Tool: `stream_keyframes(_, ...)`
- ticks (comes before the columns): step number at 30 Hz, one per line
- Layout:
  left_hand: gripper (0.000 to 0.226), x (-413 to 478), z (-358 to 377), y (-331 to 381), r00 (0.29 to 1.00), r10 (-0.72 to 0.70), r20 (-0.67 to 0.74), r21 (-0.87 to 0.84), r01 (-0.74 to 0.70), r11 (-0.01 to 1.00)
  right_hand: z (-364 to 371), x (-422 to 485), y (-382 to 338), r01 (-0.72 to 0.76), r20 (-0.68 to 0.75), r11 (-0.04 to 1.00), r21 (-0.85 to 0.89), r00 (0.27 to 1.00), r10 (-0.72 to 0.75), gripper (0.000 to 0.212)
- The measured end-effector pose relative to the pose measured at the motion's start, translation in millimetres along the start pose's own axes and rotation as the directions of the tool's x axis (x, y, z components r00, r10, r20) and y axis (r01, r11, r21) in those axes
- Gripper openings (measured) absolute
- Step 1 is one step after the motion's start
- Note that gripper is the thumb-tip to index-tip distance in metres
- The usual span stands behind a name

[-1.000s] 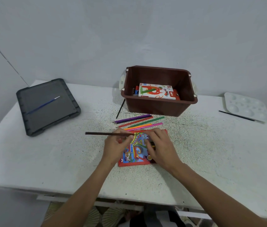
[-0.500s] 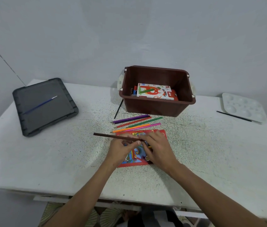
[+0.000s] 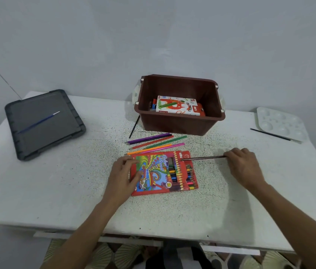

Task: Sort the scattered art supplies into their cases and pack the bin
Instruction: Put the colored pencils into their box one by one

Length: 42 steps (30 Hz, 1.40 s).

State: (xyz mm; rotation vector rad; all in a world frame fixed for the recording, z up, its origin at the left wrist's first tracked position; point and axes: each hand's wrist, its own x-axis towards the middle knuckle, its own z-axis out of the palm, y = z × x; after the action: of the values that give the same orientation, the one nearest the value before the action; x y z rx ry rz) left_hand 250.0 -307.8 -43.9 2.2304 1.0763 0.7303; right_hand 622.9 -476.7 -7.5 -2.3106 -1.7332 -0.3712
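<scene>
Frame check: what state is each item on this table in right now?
Brown plastic bin: open, pastel box inside.
Grey plastic lid: off, lying flat.
Red cardboard pencil case: right end open, pencils inside.
Dark brown pencil: tip at case opening.
Left hand: pressing case.
Right hand: pinching pencil.
Loose coloured pencils: unpacked.

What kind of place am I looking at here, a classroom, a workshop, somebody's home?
Most likely a small art or hobby corner, perhaps at home: a white table against a bare wall, with loose colour pencils beside their case, a paint palette, and a brown bin holding an oil pastels box.
</scene>
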Motion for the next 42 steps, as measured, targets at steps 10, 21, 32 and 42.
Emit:
stream_keyframes(10, 0.039, -5.4, 6.3, 2.1, 0.996, 0.083, -0.034, 0.144, -0.078, 0.987, -1.1, 4.9, -31.5, 0.17, 0.04, 0.985, 0.014, 0.984, -0.171, 0.019)
stream_keyframes(21, 0.038, -5.7, 6.2, 3.5, 0.996, 0.09, -0.027, 0.176, -0.084, 0.981, 20.8, 10.2, -93.2, 0.218, 0.109, 0.959, 0.182, 0.965, -0.24, 0.047)
stream_keyframes(32, 0.023, 32.5, -5.9, -4.8, 0.995, 0.015, -0.095, 0.272, 0.011, 0.962, 22.7, 0.0, -100.4, 0.154, 0.067, 0.941, 0.3, 0.981, -0.182, 0.036)
stream_keyframes(42, 0.032, 64.2, -25.9, -8.7, 0.964, 0.228, 0.135, 0.572, -0.264, 0.777, 17.7, -0.8, -110.1, 0.027, 0.099, 0.932, 0.363, 0.993, -0.067, 0.033)
